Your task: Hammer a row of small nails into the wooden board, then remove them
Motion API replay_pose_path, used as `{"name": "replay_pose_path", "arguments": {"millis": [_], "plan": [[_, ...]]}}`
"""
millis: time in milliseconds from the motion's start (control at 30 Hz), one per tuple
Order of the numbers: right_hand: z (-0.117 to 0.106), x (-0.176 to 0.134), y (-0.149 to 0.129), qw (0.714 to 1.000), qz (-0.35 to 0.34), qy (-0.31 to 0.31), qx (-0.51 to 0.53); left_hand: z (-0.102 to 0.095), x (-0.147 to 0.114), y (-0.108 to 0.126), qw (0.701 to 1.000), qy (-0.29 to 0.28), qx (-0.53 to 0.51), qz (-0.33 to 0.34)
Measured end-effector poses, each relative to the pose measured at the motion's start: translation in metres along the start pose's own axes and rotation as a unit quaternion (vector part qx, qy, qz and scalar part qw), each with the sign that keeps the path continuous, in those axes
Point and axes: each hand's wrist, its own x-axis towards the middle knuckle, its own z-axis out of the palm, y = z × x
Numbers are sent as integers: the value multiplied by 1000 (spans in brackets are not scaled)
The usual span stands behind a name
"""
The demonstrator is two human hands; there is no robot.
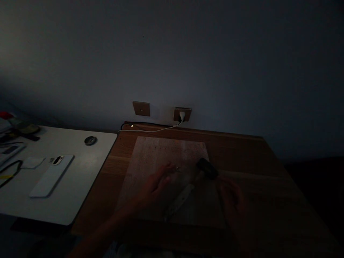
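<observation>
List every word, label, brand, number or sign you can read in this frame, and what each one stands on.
No text can be read anywhere in the picture.
White phone: no legible mark on its back.
Flat device with a dark panel at the left edge: too dark and blurred to read.
Speckled sheet: dark specks only, no readable characters.
Dark object at the right hand: too dark to tell.

Left and right hands [154,182] [233,200] apart, fingers [164,170] bent
</observation>
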Motion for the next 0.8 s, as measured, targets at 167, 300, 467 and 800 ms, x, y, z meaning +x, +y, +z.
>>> {"name": "replay_pose_path", "arguments": {"millis": [167, 300, 467, 800], "plan": [[-10, -12, 38, 996, 42, -24, -79, -45, -42, -25, 960, 88, 267, 10], [-1, -19, 60, 991, 30, -85, -101, -74, -68, -51, 884, 218, 405, -77], [15, -23, 64, 991, 55, -71, -98, -75, -79, -46, 903, 245, 328, -134], [64, -33, 7, 990, 39, -134, -14, -130, -94, -36, 872, 354, 231, -247]]}}
